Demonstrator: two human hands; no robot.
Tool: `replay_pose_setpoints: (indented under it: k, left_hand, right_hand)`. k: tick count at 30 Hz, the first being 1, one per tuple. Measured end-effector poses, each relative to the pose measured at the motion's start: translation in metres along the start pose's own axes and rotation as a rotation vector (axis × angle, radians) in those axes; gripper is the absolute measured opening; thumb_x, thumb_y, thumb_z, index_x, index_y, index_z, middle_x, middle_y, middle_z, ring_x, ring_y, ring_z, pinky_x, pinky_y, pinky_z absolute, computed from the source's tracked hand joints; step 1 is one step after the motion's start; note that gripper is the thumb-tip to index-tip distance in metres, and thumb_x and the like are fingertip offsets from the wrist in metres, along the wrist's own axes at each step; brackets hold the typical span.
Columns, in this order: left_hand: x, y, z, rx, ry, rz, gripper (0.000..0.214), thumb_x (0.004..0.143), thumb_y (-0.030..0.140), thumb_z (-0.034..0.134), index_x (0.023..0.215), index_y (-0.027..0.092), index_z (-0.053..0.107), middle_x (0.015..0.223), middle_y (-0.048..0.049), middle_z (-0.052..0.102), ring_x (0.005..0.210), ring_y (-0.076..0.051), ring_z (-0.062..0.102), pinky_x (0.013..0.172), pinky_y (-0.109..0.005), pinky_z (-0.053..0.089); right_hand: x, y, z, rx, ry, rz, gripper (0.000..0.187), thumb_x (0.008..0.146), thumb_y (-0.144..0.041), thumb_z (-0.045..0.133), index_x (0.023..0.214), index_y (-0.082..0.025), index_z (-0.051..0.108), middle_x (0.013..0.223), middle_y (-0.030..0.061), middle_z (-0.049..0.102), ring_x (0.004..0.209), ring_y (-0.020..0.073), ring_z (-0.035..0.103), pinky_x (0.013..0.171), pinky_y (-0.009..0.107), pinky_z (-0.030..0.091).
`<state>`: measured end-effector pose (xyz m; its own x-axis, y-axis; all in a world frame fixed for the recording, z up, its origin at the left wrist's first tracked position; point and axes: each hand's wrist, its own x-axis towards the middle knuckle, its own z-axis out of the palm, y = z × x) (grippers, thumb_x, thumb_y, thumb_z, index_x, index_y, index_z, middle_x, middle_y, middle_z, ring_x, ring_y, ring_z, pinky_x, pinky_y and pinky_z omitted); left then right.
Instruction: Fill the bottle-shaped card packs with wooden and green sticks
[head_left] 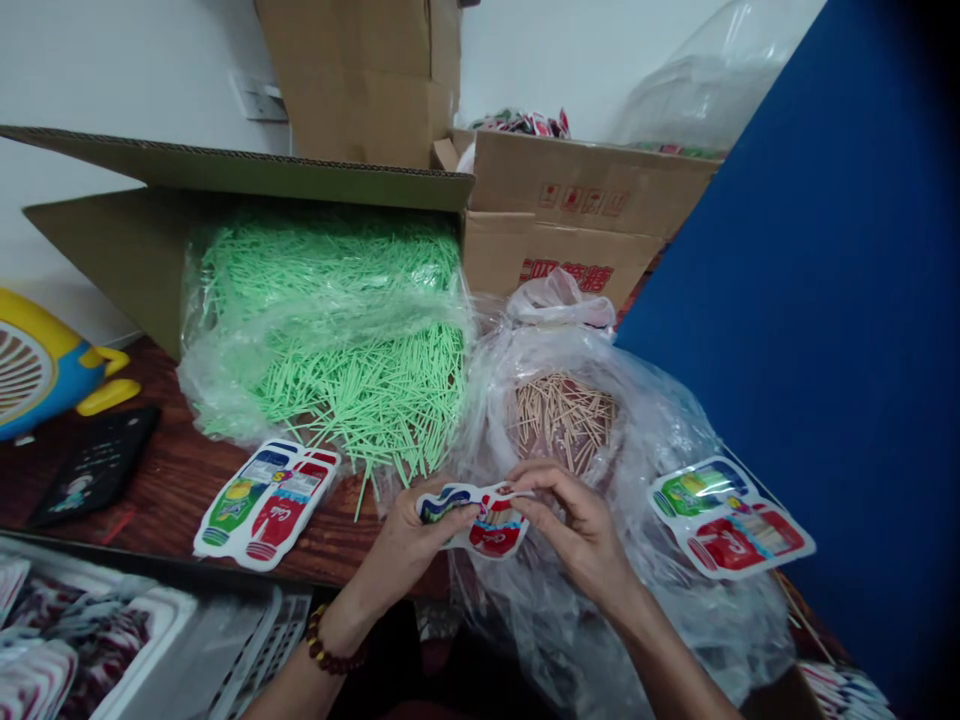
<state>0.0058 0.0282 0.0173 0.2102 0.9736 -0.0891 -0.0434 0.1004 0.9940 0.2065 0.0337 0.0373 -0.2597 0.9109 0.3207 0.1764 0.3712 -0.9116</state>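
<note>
Between my two hands is a small printed plastic pouch (495, 530) with a red cola half and a blue-green half. My left hand (420, 545) grips its left side, thumb across the front. My right hand (574, 520) pinches its upper right edge; pale sticks show through the red half. Just beyond lies an open clear bag of brown sticks (562, 415). Bright green sticks (360, 370) spill from a plastic-lined carton at the left. One matching pouch (266, 505) lies on the table to the left, and another pouch (731, 520) rests on clear plastic at the right.
Cardboard boxes (585, 190) stand along the wall behind. A blue panel (810, 320) rises on the right. On the left are a yellow and blue fan-like object (45, 365) and a black phone-like slab (97, 465). A white bin (169, 625) of pouches sits below the table edge.
</note>
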Motion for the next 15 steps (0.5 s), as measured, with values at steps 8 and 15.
replay_pose_setpoints:
  k: [8,15]
  left_hand:
    - [0.003,-0.001,0.002,0.007,-0.033,0.028,0.013,0.079,0.028,0.068,0.075,0.015,0.069,0.071,0.0004,0.062,0.068,-0.014,0.053,0.066,-0.023,0.042]
    - [0.005,-0.006,0.003,0.015,-0.014,0.001,0.016,0.078,0.030,0.069,0.078,0.015,0.067,0.070,0.0010,0.062,0.067,-0.014,0.054,0.066,-0.024,0.043]
  right_hand:
    - [0.013,-0.008,-0.009,-0.037,-0.301,-0.005,0.018,0.091,-0.024,0.053,0.097,-0.024,0.070,0.101,0.0042,0.065,0.091,0.0171,0.061,0.082,0.031,0.047]
    - [0.022,-0.010,-0.023,-0.215,-0.348,-0.067,0.019,0.092,-0.024,0.052,0.085,-0.023,0.070,0.079,0.0014,0.064,0.070,0.0143,0.058,0.065,0.027,0.045]
